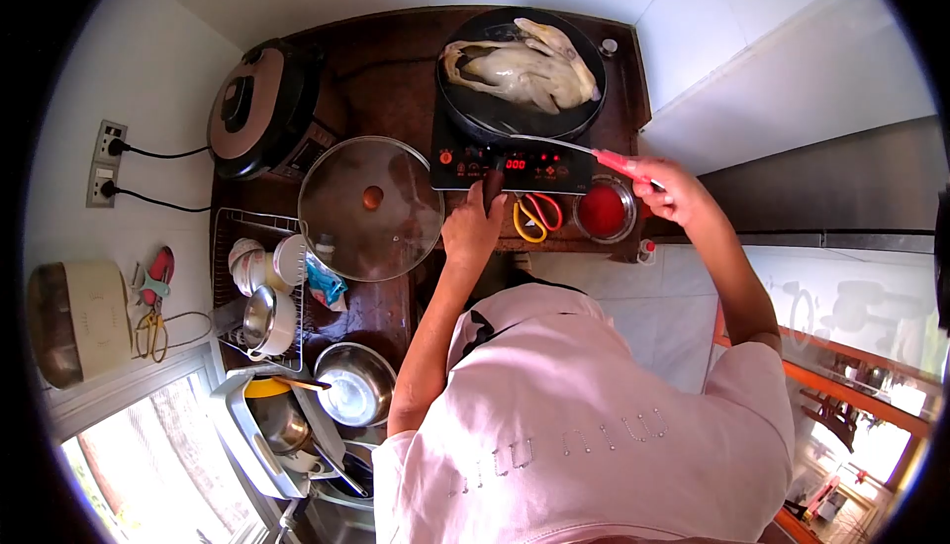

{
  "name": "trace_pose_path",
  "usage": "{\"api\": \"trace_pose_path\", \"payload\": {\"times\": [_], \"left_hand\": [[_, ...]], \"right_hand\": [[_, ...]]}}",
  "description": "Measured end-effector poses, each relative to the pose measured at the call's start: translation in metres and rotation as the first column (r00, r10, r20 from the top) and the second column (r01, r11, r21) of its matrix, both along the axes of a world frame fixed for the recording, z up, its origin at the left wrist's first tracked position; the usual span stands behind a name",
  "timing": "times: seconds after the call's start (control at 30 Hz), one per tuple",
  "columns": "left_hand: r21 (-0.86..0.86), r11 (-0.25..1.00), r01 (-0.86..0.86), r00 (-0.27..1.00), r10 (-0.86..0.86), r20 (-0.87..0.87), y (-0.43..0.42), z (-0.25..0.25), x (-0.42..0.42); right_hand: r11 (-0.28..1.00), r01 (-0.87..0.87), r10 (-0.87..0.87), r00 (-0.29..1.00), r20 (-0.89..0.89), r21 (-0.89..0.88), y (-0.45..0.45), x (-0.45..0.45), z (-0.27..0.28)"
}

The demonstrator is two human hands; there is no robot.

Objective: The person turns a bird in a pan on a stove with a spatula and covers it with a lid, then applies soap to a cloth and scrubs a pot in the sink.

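Observation:
My left hand (472,228) is wrapped round the dark handle (493,185) of a black frying pan (457,109), which stands on an induction cooker (460,176) with lit red digits. A whole plucked bird (522,71), pale and shiny, lies in the pan. At the pan's right front, my right hand (673,191) grips the red handle of a long metal utensil (564,147). Its thin shaft reaches to the pan's near rim; I cannot make out the working end. Between my hands, scissors (537,218) with yellow and red handles lie beside a glass bowl (605,210) with red contents.
A glass lid (371,210) lies left of the cooker, in front of an electric pressure cooker (262,109). Further left are a wire dish rack (300,321) with bowls, a steel basin (354,384) and a grey tub (237,430). A small bottle (646,252) stands at right.

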State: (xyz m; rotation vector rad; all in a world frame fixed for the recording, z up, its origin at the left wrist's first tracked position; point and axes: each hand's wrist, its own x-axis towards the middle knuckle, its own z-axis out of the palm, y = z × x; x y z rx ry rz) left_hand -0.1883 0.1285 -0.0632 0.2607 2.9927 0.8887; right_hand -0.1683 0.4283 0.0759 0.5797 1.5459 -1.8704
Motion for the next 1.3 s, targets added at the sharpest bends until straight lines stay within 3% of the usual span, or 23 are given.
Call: {"api": "trace_pose_path", "payload": {"times": [0.1, 0.33, 0.7, 0.83, 0.93, 1.0, 1.17, 1.27, 1.3], "left_hand": [[-0.011, 1.0, 0.001, 1.0, -0.001, 0.007, 0.0, 0.0, 0.0], [-0.004, 1.0, -0.019, 0.997, 0.019, 0.071, 0.001, 0.006, 0.0], [-0.012, 1.0, -0.022, 0.998, 0.022, 0.057, 0.001, 0.005, 0.002], [-0.009, 1.0, -0.019, 0.998, 0.019, 0.053, 0.001, 0.003, 0.002], [-0.014, 1.0, -0.018, 0.997, 0.019, 0.079, 0.001, 0.006, 0.001], [-0.022, 0.999, -0.03, 0.995, 0.032, 0.091, 0.001, 0.007, 0.001], [0.04, 0.999, -0.029, 0.997, 0.027, 0.067, 0.001, 0.009, 0.003], [0.044, 0.998, -0.038, 0.993, 0.033, 0.11, 0.001, 0.012, 0.002], [0.04, 0.998, -0.039, 0.991, 0.034, 0.132, 0.001, 0.012, 0.001]], "right_hand": [[0.999, 0.013, -0.016, 0.998, 0.068, 0.032, 0.017, -0.021, -0.019], [0.903, -0.101, 0.198, 0.961, -0.195, 0.417, -0.012, -0.032, -0.027], [0.975, 0.089, -0.011, 0.933, -0.359, 0.202, -0.025, -0.032, -0.048], [0.93, 0.201, -0.03, 0.876, -0.482, 0.308, -0.045, -0.052, -0.036], [0.849, 0.251, 0.035, 0.852, -0.523, 0.465, -0.048, -0.052, -0.038], [0.729, 0.247, 0.223, 0.796, -0.563, 0.639, -0.041, -0.043, -0.035], [0.671, 0.135, 0.392, 0.77, -0.503, 0.729, -0.017, -0.011, -0.033], [0.558, 0.007, 0.468, 0.823, -0.322, 0.83, -0.03, -0.004, -0.013], [0.511, 0.085, 0.547, 0.736, -0.4, 0.856, -0.033, -0.006, -0.019]]}}
